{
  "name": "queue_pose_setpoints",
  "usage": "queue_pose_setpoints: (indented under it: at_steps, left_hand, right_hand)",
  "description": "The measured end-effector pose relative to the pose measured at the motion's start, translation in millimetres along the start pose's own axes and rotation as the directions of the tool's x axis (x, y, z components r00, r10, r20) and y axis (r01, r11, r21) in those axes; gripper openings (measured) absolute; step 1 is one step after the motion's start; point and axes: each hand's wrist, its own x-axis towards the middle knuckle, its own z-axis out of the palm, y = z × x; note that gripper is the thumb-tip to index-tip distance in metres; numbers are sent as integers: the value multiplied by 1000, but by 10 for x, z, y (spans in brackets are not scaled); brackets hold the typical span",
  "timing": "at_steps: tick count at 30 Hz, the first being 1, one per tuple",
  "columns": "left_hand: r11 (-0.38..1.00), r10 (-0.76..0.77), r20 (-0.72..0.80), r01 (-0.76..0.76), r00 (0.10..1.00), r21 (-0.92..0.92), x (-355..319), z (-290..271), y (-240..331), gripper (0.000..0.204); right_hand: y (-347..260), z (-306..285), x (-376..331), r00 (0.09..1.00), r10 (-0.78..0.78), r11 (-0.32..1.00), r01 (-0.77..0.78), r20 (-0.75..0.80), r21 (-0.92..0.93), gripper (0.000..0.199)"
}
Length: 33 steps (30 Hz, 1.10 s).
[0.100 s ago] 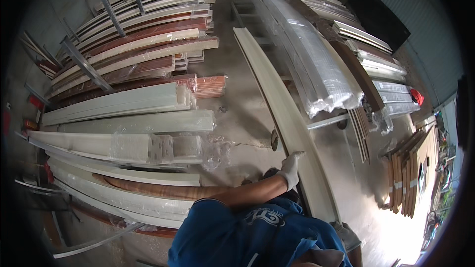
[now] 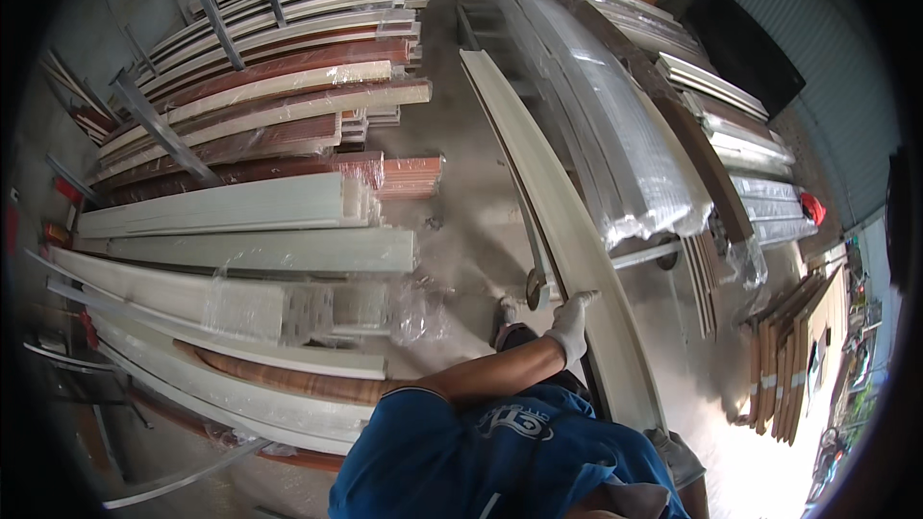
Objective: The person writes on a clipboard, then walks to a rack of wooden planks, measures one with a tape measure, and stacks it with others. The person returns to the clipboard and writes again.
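Note:
A long cream board (image 2: pixel 567 221) runs from the far middle of the floor down to my body, resting on a low trolley frame (image 2: pixel 538 284). My left hand (image 2: pixel 570 324), in a white glove, reaches across from my blue sleeve and grips the board's left edge near its close end. My right hand (image 2: pixel 678 457), in a grey glove, sits low beside the board's near end; its grip is hidden by the board and my shirt.
Stacks of cream, white and wood-grain boards (image 2: pixel 260 202) on metal racks fill the left side. A plastic-wrapped bundle of long boards (image 2: pixel 615 135) lies right of the cream board. Thin brown panels (image 2: pixel 784 365) lean at the far right. Bare concrete floor (image 2: pixel 461 202) runs between.

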Motion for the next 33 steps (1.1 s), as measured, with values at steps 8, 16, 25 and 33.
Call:
queue_pose_setpoints:
  at_steps: [8,16,25,33]
  left_hand:
    - [999,52,-43,-52,998,6,1552,807,1870,32]
    - [992,123,-48,-122,991,12,2776,1366,3535,25]
    - [996,92,-53,-93,994,-5,3872,1696,5560,30]
    - [990,125,-62,-121,990,68,5134,2361,7145,24]
  right_hand:
    - [-1852,-162,1967,986,-88,993,97,143,-62,46]
    - [-3572,-37,3384,971,-90,990,112,223,-85,48]
    - [-5131,411,4748,975,-44,996,61,219,-71,52]
    - [-6610,419,6274,984,-44,994,61,175,-89,58]
